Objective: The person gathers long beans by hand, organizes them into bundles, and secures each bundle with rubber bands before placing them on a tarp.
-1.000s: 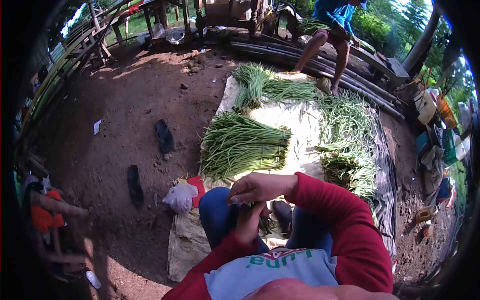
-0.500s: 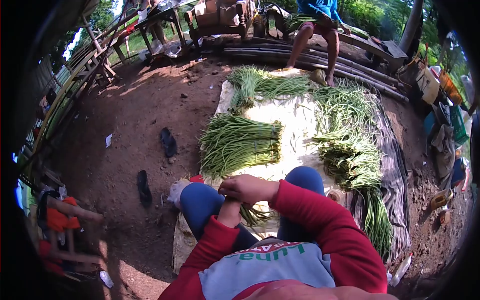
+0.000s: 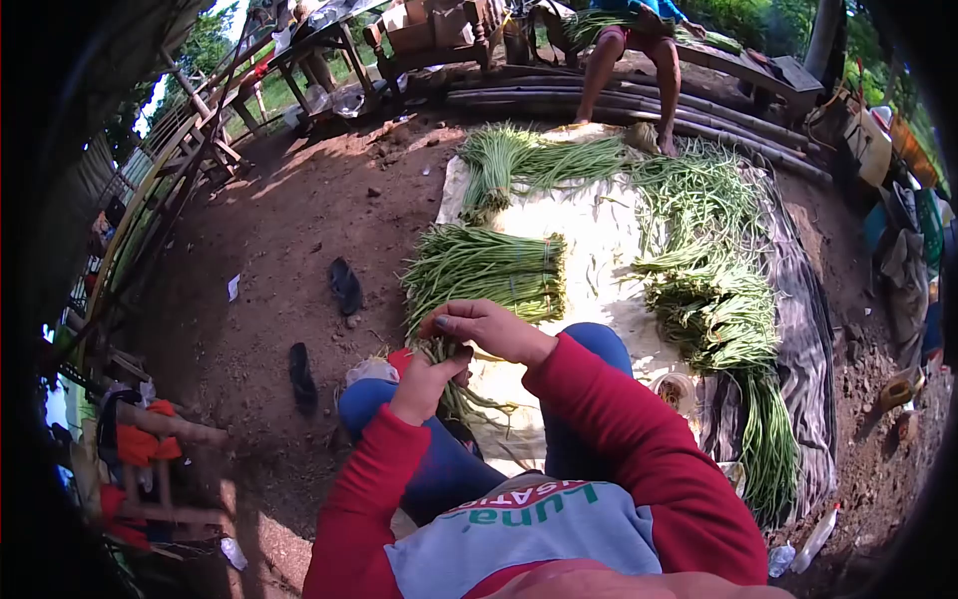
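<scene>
Between my knees hangs a small bunch of string beans (image 3: 471, 403), its lower ends loose. My left hand (image 3: 421, 387) is closed around the bunch near its upper end. Over the top of it, my right hand (image 3: 489, 327) has its fingers bent down onto the bean ends, and the fingertips are partly hidden. Just beyond my hands lies a large tied bundle of string beans (image 3: 484, 270) on a pale sheet (image 3: 599, 225).
More beans lie in a pile (image 3: 714, 309) at the right and in bundles (image 3: 494, 165) farther back. A clear tub (image 3: 674, 391) stands by my right knee. Dark slippers (image 3: 344, 287) rest on the dirt. A person (image 3: 667, 85) sits at the back by bamboo poles (image 3: 544, 95).
Both hands have moved up and away from my body, and the right hand has shifted to the bunch's top. More of the beans shows below the left hand. The view has tilted slightly.
</scene>
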### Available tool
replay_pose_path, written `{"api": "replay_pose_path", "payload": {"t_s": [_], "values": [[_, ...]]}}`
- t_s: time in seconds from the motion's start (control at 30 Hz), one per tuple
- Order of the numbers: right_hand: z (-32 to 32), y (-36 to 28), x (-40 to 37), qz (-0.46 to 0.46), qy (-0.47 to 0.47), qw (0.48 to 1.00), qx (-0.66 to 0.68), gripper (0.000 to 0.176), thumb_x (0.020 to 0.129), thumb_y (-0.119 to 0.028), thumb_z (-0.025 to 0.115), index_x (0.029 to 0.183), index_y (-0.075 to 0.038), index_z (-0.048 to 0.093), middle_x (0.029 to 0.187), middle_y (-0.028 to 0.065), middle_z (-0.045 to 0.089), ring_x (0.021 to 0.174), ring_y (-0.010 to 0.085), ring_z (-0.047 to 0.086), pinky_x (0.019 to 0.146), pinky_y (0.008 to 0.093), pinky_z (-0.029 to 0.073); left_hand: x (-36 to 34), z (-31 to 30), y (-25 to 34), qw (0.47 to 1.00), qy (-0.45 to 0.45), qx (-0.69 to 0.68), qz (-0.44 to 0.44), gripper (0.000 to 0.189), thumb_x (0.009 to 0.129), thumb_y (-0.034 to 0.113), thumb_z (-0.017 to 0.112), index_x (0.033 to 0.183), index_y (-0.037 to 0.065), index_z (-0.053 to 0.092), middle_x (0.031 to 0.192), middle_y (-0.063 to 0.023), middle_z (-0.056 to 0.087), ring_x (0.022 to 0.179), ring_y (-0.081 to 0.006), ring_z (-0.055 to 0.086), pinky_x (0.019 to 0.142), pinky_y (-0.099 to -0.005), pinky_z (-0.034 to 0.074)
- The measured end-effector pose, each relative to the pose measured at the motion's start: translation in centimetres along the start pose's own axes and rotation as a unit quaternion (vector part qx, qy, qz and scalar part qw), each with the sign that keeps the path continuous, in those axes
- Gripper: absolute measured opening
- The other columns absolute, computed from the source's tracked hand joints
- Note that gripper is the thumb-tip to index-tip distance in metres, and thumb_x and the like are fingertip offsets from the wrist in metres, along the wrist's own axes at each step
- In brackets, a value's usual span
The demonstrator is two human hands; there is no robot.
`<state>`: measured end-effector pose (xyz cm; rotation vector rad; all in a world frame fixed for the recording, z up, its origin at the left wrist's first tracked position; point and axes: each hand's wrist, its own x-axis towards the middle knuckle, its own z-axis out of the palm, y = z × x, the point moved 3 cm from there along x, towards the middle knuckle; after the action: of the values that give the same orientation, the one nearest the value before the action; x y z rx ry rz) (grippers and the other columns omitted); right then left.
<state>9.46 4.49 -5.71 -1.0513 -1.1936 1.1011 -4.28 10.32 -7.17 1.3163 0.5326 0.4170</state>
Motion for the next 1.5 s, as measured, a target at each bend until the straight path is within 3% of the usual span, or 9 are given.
{"api": "replay_pose_path", "payload": {"t_s": [0.63, 0.77, 0.83, 0.93, 1.03, 1.1, 1.23, 1.37, 1.5], "values": [[-3.9, 1.7, 0.8, -0.048, 0.248, 0.968, -0.003, 0.019, 0.087, -0.018, 0.069, 0.089, 0.0, 0.064, 0.077, 0.0046, 0.066, 0.071, 0.0128, 0.063, 0.062, 0.0307, 0.053, 8.0, -1.6, -2.0, 0.983, -0.156, -0.092, -0.035, 0.023, 0.094, 0.007, 0.065, 0.116, 0.006, 0.06, 0.097, -0.0029, 0.064, 0.08, -0.0141, 0.061, 0.074, -0.0304, 0.047], [-2.8, 0.8, 0.5, -0.042, 0.225, 0.97, 0.077, 0.057, 0.1, -0.043, 0.054, 0.13, 0.005, 0.046, 0.093, 0.0146, 0.068, 0.066, 0.0174, 0.068, 0.058, 0.0329, 0.055, 10.0, -3.9, -1.4, 0.95, -0.226, -0.198, -0.078, 0.03, 0.103, 0.023, 0.052, 0.127, 0.005, 0.055, 0.112, -0.0036, 0.064, 0.1, -0.0147, 0.059, 0.084, -0.031, 0.048], [-2.2, 0.1, -0.1, -0.036, 0.215, 0.976, 0.004, 0.08, 0.097, -0.05, 0.059, 0.144, 0.009, 0.031, 0.108, 0.0212, 0.066, 0.097, 0.0289, 0.066, 0.084, 0.0373, 0.052, 8.0, 0.6, 1.8, 0.971, 0.024, -0.195, -0.135, 0.024, 0.104, 0.029, 0.049, 0.112, 0.008, 0.058, 0.098, -0.001, 0.061, 0.094, -0.0125, 0.056, 0.087, -0.03, 0.046], [-1.2, 4.4, 1.9, -0.073, 0.172, 0.982, -0.024, 0.123, 0.076, -0.054, 0.082, 0.148, 0.015, 0.01, 0.112, 0.0229, 0.064, 0.113, 0.0324, 0.06, 0.097, 0.038, 0.046, 12.2, -3.8, 1.1, 0.927, -0.267, -0.258, -0.05, 0.021, 0.103, 0.03, 0.051, 0.093, 0.012, 0.052, 0.083, -0.0001, 0.05, 0.083, -0.0109, 0.05, 0.09, -0.0296, 0.045], [-0.6, 5.7, 1.7, -0.013, 0.125, 0.979, -0.159, 0.084, 0.066, -0.037, 0.087, 0.13, 0.003, 0.05, 0.103, 0.0177, 0.068, 0.1, 0.0306, 0.065, 0.088, 0.038, 0.05, 12.1, -1.5, 2.6, 0.854, -0.406, -0.323, -0.044, 0.029, 0.103, 0.03, 0.051, 0.081, 0.014, 0.042, 0.076, 0.0003, 0.038, 0.078, -0.0097, 0.043, 0.092, -0.031, 0.045], [-1.3, 7.5, 2.9, 0.052, 0.123, 0.977, -0.164, 0.067, 0.066, -0.032, 0.085, 0.117, 0.001, 0.057, 0.097, 0.0158, 0.069, 0.093, 0.0285, 0.066, 0.082, 0.0378, 0.051, 11.0, -0.5, 2.6, 0.98, -0.095, -0.174, 0.002, 0.037, 0.106, 0.031, 0.047, 0.077, 0.015, 0.032, 0.077, 0.0021, 0.032, 0.07, -0.0088, 0.033, 0.066, -0.0273, 0.031], [-1.9, 6.8, 0.7, 0.071, 0.17, 0.977, -0.111, 0.037, 0.066, -0.024, 0.08, 0.093, -0.004, 0.066, 0.079, 0.0108, 0.069, 0.073, 0.0239, 0.064, 0.069, 0.0378, 0.052, 11.9, 0.5, 1.5, 0.964, -0.22, -0.141, 0.045, 0.022, 0.103, 0.026, 0.053, 0.088, 0.012, 0.045, 0.077, -0.0011, 0.041, 0.078, -0.011, 0.045, 0.095, -0.0345, 0.045], [-1.5, 3.3, -2.2, 0.138, 0.17, 0.97, -0.104, 0.027, 0.07, -0.009, 0.074, 0.093, -0.006, 0.062, 0.066, 0.0024, 0.06, 0.052, 0.0119, 0.057, 0.044, 0.0299, 0.044, 10.4, 2.5, 0.3, 0.964, -0.23, -0.133, 0.029, 0.018, 0.099, 0.019, 0.062, 0.111, 0.011, 0.053, 0.068, 0.0002, 0.048, 0.066, -0.0135, 0.053, 0.1, -0.0437, 0.045], [-1.2, 4.6, -1.8, 0.175, 0.157, 0.971, 0.035, 0.062, 0.065, -0.012, 0.081, 0.118, -0.005, 0.05, 0.088, 0.0049, 0.064, 0.075, 0.012, 0.066, 0.068, 0.0285, 0.055, 9.8, 3.1, 0.6, 0.985, -0.098, -0.145, 0.015, 0.019, 0.094, 0.024, 0.069, 0.099, 0.009, 0.057, 0.055, 0.0053, 0.039, 0.044, -0.008, 0.04, 0.067, -0.0337, 0.051]]}}
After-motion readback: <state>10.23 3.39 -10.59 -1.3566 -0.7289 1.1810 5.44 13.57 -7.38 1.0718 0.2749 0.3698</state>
